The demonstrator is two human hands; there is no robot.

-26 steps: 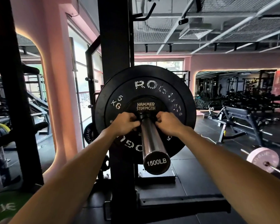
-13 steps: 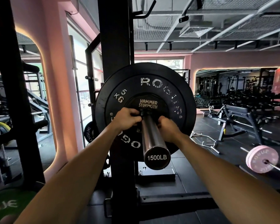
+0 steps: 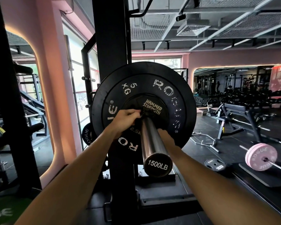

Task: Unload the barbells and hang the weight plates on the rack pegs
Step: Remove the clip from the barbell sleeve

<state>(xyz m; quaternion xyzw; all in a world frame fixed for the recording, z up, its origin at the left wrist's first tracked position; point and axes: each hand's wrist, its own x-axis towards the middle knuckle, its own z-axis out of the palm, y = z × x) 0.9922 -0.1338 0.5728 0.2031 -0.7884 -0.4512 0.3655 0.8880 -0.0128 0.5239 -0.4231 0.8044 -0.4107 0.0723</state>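
Observation:
A steel barbell sleeve (image 3: 150, 140) marked 1500LB points at me. On it sits a small black Hammer Strength plate (image 3: 154, 105), with a larger black Rogue 5 kg plate (image 3: 173, 95) behind it. My left hand (image 3: 126, 121) grips the small plate's left edge at the sleeve. My right hand (image 3: 166, 138) reaches under the sleeve on the right, fingers on the small plate's lower edge and partly hidden by the bar. The black rack upright (image 3: 111, 38) stands behind the plates.
A pink Rogue barbell (image 3: 260, 156) lies on the floor at right, with a small black plate (image 3: 215, 164) beside it. A bench (image 3: 237, 111) and a curl bar (image 3: 204, 142) stand further back. A green plate (image 3: 5, 211) sits at bottom left, another black plate (image 3: 86, 135) low on the rack.
The plates have rotated clockwise on the sleeve. My left hand has stayed at the hub while my right hand has dropped lower beneath the bar.

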